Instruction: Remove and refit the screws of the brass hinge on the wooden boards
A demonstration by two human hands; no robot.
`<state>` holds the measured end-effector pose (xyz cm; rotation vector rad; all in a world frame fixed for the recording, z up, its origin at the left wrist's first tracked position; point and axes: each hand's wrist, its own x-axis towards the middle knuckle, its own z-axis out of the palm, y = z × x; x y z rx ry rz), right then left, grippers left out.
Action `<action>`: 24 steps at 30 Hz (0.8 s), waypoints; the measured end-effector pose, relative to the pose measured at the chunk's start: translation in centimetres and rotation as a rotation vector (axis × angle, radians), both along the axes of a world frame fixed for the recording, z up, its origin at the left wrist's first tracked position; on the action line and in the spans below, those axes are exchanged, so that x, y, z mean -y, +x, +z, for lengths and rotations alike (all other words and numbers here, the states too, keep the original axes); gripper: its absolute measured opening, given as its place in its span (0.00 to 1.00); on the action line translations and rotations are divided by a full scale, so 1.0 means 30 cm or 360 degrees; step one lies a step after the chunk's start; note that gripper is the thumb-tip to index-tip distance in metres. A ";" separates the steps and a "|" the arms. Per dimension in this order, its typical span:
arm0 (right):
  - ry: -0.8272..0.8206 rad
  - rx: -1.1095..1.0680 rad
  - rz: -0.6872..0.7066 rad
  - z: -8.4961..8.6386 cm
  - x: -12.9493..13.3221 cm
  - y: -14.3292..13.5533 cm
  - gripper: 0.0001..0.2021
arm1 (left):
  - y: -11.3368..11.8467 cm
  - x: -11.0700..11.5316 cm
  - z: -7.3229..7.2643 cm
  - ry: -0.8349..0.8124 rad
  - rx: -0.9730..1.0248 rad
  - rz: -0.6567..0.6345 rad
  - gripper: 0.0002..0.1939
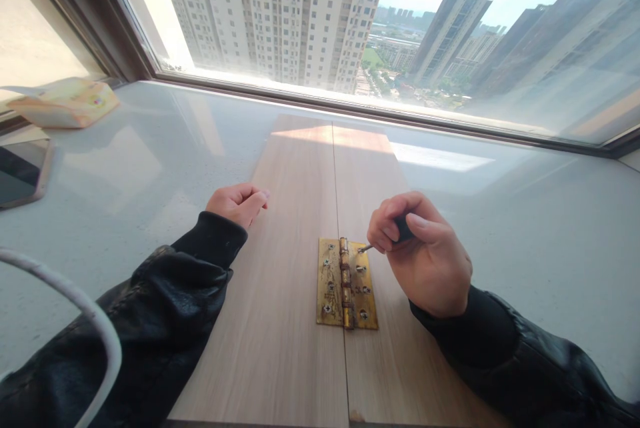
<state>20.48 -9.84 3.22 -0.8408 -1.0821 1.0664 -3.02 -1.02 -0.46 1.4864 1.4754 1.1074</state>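
My right hand is closed around the dark handle of a screwdriver. Its thin metal shaft slants down to the left, and the tip meets a screw near the top of the right leaf of a brass hinge. The hinge looks worn and stained, and its knuckle runs along the seam between two pale wooden boards. Several cross-head screws sit in both leaves; one on the right leaf, below the tip, stands proud. My left hand is curled by the left board's edge, and I cannot make out anything in it.
The boards lie on a glossy white sill below a large window. A tissue pack and a dark angular object with a pale rim rest at the left. A white cable curves across the lower left.
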 end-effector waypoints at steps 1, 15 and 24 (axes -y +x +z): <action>0.0003 0.0015 -0.0006 0.000 0.001 0.001 0.03 | 0.000 0.000 0.000 0.0001 -0.0004 0.0000 0.13; -0.0124 0.0243 0.0427 0.037 -0.007 0.009 0.15 | 0.000 0.000 0.004 -0.0005 -0.0060 -0.0024 0.14; -0.0104 0.0213 0.0428 0.036 -0.058 0.016 0.13 | 0.003 0.005 0.008 -0.0032 -0.0060 -0.0012 0.14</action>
